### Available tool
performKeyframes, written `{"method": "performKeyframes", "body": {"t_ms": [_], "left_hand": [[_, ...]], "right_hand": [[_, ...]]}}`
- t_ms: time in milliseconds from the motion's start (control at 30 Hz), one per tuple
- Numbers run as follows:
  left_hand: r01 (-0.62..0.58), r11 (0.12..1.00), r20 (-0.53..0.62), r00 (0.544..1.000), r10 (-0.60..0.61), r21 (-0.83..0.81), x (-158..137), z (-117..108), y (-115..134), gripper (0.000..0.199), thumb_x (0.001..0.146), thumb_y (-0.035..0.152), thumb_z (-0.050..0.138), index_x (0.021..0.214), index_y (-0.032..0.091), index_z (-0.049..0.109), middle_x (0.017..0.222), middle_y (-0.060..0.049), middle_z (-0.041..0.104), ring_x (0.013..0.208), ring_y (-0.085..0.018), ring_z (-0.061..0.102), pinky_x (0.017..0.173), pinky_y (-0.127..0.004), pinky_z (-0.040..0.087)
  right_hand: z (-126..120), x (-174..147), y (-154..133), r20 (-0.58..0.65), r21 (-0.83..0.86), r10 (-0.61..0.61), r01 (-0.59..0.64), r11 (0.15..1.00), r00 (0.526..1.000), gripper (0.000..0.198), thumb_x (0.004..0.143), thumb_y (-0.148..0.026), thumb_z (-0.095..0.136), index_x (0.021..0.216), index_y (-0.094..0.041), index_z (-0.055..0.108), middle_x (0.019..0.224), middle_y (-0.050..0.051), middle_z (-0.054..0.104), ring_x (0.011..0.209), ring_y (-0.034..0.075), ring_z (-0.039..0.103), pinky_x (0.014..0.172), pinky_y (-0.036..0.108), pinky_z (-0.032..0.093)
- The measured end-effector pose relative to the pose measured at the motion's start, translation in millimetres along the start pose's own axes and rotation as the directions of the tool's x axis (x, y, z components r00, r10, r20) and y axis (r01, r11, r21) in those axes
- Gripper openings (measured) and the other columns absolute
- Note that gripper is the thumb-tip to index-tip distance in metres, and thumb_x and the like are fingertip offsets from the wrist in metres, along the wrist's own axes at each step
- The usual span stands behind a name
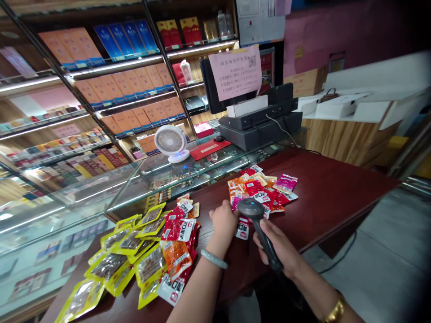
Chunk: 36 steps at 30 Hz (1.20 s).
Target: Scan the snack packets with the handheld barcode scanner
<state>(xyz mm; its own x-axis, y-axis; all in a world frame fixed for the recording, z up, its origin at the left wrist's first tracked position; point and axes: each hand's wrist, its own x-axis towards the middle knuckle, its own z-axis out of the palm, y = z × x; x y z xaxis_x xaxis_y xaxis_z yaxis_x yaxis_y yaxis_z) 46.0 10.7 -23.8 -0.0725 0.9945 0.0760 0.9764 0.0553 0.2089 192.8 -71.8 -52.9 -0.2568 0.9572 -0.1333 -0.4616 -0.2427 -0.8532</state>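
My right hand is wrapped round the handle of a dark barcode scanner, whose head tilts over the table. Just left of the scanner head, my left hand has its fingers curled at the edge of a pile of small snack packets in red, orange and pink. What its fingertips hold, if anything, is hidden. A red and white packet lies between the two hands. Left of my left forearm are more red and orange packets, beside several yellow-edged clear snack bags.
The dark red table adjoins a glass display counter. On the counter stand a white fan, a red mat and a monitor with a pink paper sign above a black cash drawer. Shelves of boxes rise behind.
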Motion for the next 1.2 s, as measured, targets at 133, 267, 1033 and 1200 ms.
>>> {"method": "performKeyframes", "body": {"t_ms": [133,267,1033,1200], "left_hand": [[-0.004,0.989,0.004,1.0,0.005,-0.145,0,-4,-12,0.034,0.085,0.035,0.058,0.116,0.019,0.059,0.102,-0.01,0.072,0.095,-0.023,0.067,0.077,-0.031,0.042],[-0.008,0.951,0.074,0.997,0.032,-0.308,0,-4,-20,0.023,0.084,0.036,0.062,0.105,0.024,0.067,0.101,-0.005,0.074,0.089,-0.018,0.067,0.068,-0.025,0.041],[0.147,0.876,-0.1,0.971,-0.216,-0.459,-45,-21,-62,0.02,0.09,0.035,0.052,0.076,0.022,0.047,0.07,0.0,0.061,0.066,-0.016,0.056,0.061,-0.025,0.033],[0.19,0.845,-0.118,0.952,-0.284,-0.5,-56,-27,-77,0.023,0.089,0.036,0.053,0.073,0.022,0.045,0.068,0.001,0.058,0.064,-0.016,0.053,0.06,-0.025,0.032]], "right_hand": [[2,-1,0,0.015,-0.022,-0.016,0.017,1.0,1.0,0.04,0.089,-0.062,0.052,0.087,-0.022,0.048,0.055,-0.01,0.05,0.03,0.004,0.043,0.029,0.014,0.03],[2,-1,0,0.02,-0.037,-0.017,0.018,0.999,1.0,0.038,0.091,-0.06,0.051,0.091,-0.022,0.049,0.055,-0.01,0.049,0.031,0.004,0.042,0.03,0.014,0.031],[38,7,1,0.144,-0.005,-0.019,0.02,1.0,0.989,0.033,0.094,-0.055,0.049,0.093,-0.022,0.048,0.057,-0.008,0.052,0.033,0.005,0.043,0.032,0.015,0.037],[50,11,5,0.176,-0.018,0.0,0.004,1.0,0.984,0.036,0.094,-0.056,0.048,0.083,-0.022,0.045,0.057,-0.007,0.052,0.033,0.005,0.045,0.032,0.015,0.035]]}}
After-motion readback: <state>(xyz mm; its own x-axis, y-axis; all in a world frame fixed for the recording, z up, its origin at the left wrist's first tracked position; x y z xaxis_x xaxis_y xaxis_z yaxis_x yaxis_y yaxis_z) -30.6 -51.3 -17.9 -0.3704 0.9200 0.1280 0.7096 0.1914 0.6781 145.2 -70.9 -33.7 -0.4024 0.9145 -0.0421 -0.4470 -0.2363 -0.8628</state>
